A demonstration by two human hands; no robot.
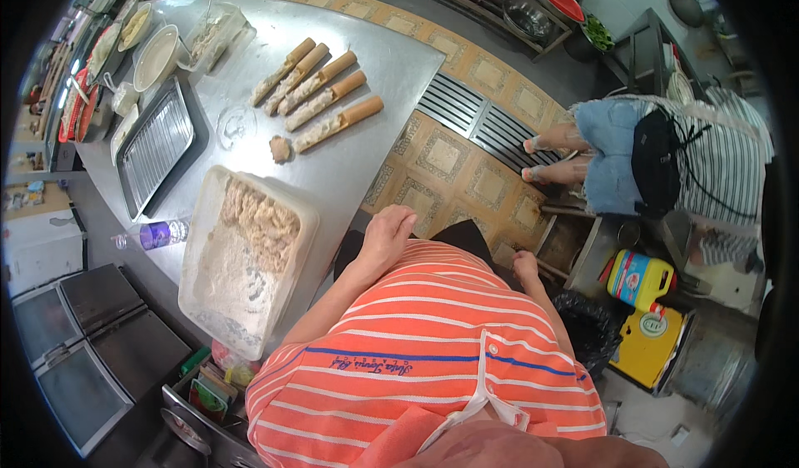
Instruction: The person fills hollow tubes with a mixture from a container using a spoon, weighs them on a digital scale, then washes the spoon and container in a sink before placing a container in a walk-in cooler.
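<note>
My left hand [390, 234] is in front of my waist, beside the table edge, its fingers curled in and no object visible in it. My right hand [526, 265] hangs at my right side, small in view with its palm hidden. On the steel table [349, 28], nearest my left hand, stands a white plastic tub [209, 262] with pale minced paste [262, 224] heaped along one side. Beyond it lie several bamboo-like tubes [362, 111], cut open along part of their length, with pale paste in the openings. A small brown lump [280, 150] sits beside them.
A ridged metal tray [156, 146], a plastic bottle [156, 234], a cream bowl [156, 58] and a clear container [215, 37] line the table's far left. Another person [705, 150] stands at right. A yellow jug [640, 281] and black bin bag [583, 327] are near my right.
</note>
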